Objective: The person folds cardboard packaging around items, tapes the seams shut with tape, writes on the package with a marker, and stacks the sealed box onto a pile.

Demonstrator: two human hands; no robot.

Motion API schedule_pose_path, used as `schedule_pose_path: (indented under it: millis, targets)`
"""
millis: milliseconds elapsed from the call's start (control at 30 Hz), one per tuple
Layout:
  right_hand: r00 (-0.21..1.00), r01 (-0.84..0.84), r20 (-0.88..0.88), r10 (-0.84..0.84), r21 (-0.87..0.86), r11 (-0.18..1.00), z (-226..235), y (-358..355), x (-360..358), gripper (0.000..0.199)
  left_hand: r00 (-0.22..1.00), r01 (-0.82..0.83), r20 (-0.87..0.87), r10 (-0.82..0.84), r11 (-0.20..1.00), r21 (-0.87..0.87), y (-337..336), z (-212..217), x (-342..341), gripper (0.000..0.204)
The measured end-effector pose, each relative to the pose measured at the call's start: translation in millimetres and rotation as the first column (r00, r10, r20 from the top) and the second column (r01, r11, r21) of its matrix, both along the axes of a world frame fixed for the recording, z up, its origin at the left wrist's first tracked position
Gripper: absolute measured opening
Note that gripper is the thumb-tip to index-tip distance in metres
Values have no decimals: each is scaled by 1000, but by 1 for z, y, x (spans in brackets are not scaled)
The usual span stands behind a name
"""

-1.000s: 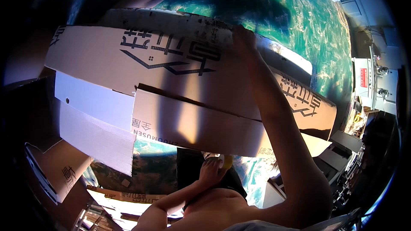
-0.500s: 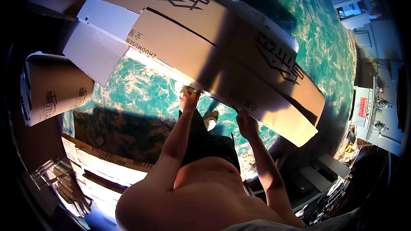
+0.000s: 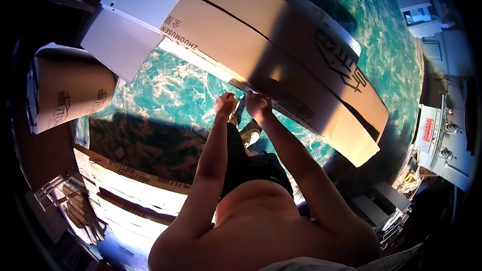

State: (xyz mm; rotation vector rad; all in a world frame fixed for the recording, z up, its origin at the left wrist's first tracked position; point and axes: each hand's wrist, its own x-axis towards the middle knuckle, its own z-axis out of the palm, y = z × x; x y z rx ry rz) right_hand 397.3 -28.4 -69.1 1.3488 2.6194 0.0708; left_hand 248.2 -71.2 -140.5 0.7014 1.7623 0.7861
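A long brown cardboard carton [image 3: 226, 27] with dark print lies in front of me, its flaps folded over and a dark slit between them. My left hand [image 3: 225, 104] is closed just short of the carton's near edge. A small yellow thing shows at its fingers, too small to name. Close beside it, my right hand [image 3: 258, 105] is closed at the near edge of the carton. Whatever its fingers pinch there is hidden. Pale cardboard pieces [image 3: 123, 40] extend from the carton's left end.
Another brown carton [image 3: 73, 90] stands at the left. Further flat cartons [image 3: 135, 170] lie at the lower left. My shoe [image 3: 250, 135] rests on the green patterned floor [image 3: 175, 80]. A white unit with metal fittings [image 3: 436, 130] stands at the right.
My right hand has moved left along the carton's near edge and now sits beside my left hand. My left hand has come slightly away from the edge. The view has shifted a little.
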Motion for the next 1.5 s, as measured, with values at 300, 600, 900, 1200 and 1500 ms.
schedule_pose_path:
  millis: [300,600,900,1200,1500]
  targets:
    - [683,26,-657,-319,-415,910,14,11,35,16,854,518,83,-514,854,-44,-17,13,-13,27]
    - [348,257,-530,-773,-739,623,110,91,171,30,768,166,596,-235,971,170,94,143,145,37]
    - [652,203,-548,-524,-540,817,139,185,405,13,668,445,412,-620,777,446,119,155,324,84]
    - [628,335,-347,-696,-687,645,11,341,580,16,429,620,462,-776,625,475,46,170,410,92]
    - [640,498,-107,-761,-696,517,35,300,475,59,238,971,-462,-854,226,82,-2,161,344,82]
